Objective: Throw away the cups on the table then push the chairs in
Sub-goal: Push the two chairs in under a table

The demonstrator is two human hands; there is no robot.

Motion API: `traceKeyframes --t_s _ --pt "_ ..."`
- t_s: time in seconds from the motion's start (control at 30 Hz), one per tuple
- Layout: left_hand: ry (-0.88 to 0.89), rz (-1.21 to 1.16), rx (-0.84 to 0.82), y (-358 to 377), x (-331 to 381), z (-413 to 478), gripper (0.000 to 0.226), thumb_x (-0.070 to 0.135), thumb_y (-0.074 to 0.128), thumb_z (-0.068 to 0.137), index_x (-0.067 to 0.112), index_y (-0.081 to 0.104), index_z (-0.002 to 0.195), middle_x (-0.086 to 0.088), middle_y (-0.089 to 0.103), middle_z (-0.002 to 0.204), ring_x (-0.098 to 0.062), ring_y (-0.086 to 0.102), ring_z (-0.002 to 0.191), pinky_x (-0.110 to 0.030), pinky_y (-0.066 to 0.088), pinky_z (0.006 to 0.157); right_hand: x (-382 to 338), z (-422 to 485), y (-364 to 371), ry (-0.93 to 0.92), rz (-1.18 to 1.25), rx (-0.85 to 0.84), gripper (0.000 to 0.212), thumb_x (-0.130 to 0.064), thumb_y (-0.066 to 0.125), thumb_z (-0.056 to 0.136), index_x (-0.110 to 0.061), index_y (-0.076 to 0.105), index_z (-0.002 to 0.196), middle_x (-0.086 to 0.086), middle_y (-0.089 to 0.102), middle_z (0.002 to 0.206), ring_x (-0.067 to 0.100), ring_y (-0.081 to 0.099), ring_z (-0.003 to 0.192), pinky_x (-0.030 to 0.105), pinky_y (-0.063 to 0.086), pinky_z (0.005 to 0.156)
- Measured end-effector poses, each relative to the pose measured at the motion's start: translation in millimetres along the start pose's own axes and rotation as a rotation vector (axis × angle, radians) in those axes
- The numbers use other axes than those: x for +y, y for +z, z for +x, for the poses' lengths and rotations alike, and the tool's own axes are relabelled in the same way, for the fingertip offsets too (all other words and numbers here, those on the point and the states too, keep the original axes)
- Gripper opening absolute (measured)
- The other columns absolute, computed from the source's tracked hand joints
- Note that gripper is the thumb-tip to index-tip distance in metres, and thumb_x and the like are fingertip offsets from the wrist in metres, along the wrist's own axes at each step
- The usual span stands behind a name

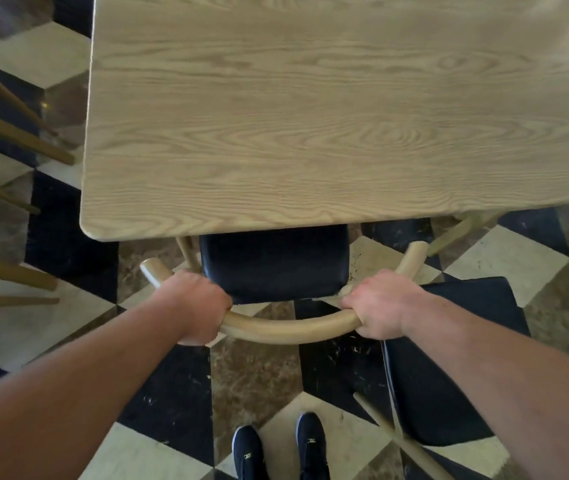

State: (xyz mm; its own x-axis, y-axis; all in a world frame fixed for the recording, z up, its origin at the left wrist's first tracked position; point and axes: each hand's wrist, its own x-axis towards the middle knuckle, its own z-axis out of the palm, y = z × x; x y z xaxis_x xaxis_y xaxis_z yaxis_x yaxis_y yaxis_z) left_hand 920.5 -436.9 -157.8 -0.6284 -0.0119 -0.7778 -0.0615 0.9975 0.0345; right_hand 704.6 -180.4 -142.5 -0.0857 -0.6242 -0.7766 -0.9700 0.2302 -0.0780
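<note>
Chair sits at lower centre of frame, dark seat partly under the near edge of the worktop, curved wooden back rail bowing toward the viewer. Visible worktop shows no cups, so the cup step looks done; chair-pushing is the step in hand, this chair seems roughly half in. Left hand wraps the rail left of centre, right hand wraps it right of centre, both closed around the wood, knuckles up. Forearms come in from the lower corners, nearly straight, wrists level, elbows out of frame. Risks: uneven push from one hand could skew the chair so an armrest tip or leg catches the worktop edge or its leg; second chair at lower right sits just beside the right forearm and could get bumped or block the path; feet at bottom centre near the chair's line, a stumble is possible when stepping forward
</note>
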Motion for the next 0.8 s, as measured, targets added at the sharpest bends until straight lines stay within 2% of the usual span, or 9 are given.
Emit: traceKeyframes --t_s 0.17,0.27,0.33,0.4,0.47,0.5,0.57,0.67,0.8 --pt "-0.078 -0.005 0.118 5.6 7.3 -7.4 0.009 0.037 0.056 0.082 0.040 0.059 0.090 0.017 0.050 0.075 -0.014 0.049 0.070 -0.041 0.039 0.076 -5.4 -1.8 -0.6 0.079 0.007 -0.011 0.014 -0.049 0.069 0.087 -0.043 0.065 0.099 -0.017 0.062 0.082 0.007 0.059 0.079 0.039 0.054 0.075" --pt "-0.223 -0.053 0.269 16.9 22.8 -15.9 0.018 0.038 0.060 0.087 0.040 0.060 0.104 0.012 0.063 0.097 -0.020 0.059 0.094 -0.043 0.041 0.088 -9.8 -4.3 -1.9 0.131 0.010 0.011 0.016 -0.052 0.069 0.085 -0.044 0.066 0.098 -0.017 0.065 0.085 0.006 0.059 0.077 0.040 0.055 0.076" --pt "-0.343 -0.162 0.387 26.2 51.4 -26.7 0.036 0.039 0.064 0.089 0.034 0.059 0.125 0.003 0.065 0.123 -0.026 0.056 0.120 -0.046 0.035 0.111 -16.4 -9.5 0.6 0.176 0.014 0.070 0.016 -0.050 0.073 0.083 -0.044 0.065 0.095 -0.017 0.064 0.084 0.006 0.057 0.076 0.041 0.050 0.077" --pt "-0.343 -0.314 0.437 33.1 91.7 -42.1 0.066 0.046 0.069 0.089 0.030 0.046 0.149 -0.001 0.052 0.149 -0.029 0.037 0.145 -0.052 0.021 0.125 -25.4 -15.6 10.6 0.235 -0.057 0.201 0.026 -0.046 0.077 0.084 -0.040 0.065 0.106 -0.013 0.064 0.094 0.014 0.058 0.087 0.048 0.047 0.087" --pt "-0.304 -0.434 0.464 35.9 131.3 -60.4 0.091 0.052 0.073 0.088 0.028 0.028 0.163 0.000 0.033 0.168 -0.028 0.017 0.157 -0.053 0.016 0.128 -36.7 -25.4 30.1 0.278 -0.111 0.429 0.057 -0.043 0.081 0.087 -0.029 0.053 0.135 0.001 0.061 0.120 0.028 0.057 0.113 0.057 0.043 0.107" --pt "-0.304 -0.450 0.507 35.8 150.2 -69.9 0.094 0.052 0.074 0.087 0.028 0.026 0.164 0.000 0.029 0.171 -0.027 0.015 0.158 -0.053 0.016 0.128 -44.3 -37.7 42.3 0.261 -0.065 0.547 0.071 -0.042 0.081 0.089 -0.023 0.043 0.146 0.006 0.056 0.132 0.033 0.053 0.123 0.059 0.038 0.113" --pt "-0.325 -0.410 0.620 33.3 189.4 -85.3 0.087 0.053 0.074 0.087 0.026 0.036 0.160 -0.003 0.036 0.168 -0.027 0.026 0.154 -0.053 0.021 0.126 -56.0 -75.4 71.3 0.127 0.113 0.748 0.084 -0.047 0.077 0.092 -0.017 0.033 0.156 0.013 0.048 0.147 0.037 0.045 0.135 0.058 0.032 0.119" --pt "-0.375 -0.446 0.618 26.9 260.1 -97.2 0.078 0.054 0.073 0.089 0.030 0.041 0.157 0.000 0.039 0.167 -0.027 0.032 0.152 -0.054 0.029 0.124 -49.7 -150.9 124.7 -0.032 0.303 0.866 0.072 -0.047 0.075 0.093 -0.014 0.046 0.149 0.012 0.056 0.142 0.035 0.048 0.133 0.053 0.038 0.116" --pt "-0.381 -0.532 0.461 12.6 368.5 -92.8 0.077 0.055 0.067 0.094 0.037 0.033 0.160 0.007 0.031 0.170 -0.022 0.029 0.154 -0.047 0.031 0.123 20.8 -255.4 210.4 0.061 0.404 0.732 0.054 -0.048 0.066 0.098 -0.019 0.054 0.143 0.004 0.060 0.137 0.028 0.051 0.130 0.046 0.042 0.113"
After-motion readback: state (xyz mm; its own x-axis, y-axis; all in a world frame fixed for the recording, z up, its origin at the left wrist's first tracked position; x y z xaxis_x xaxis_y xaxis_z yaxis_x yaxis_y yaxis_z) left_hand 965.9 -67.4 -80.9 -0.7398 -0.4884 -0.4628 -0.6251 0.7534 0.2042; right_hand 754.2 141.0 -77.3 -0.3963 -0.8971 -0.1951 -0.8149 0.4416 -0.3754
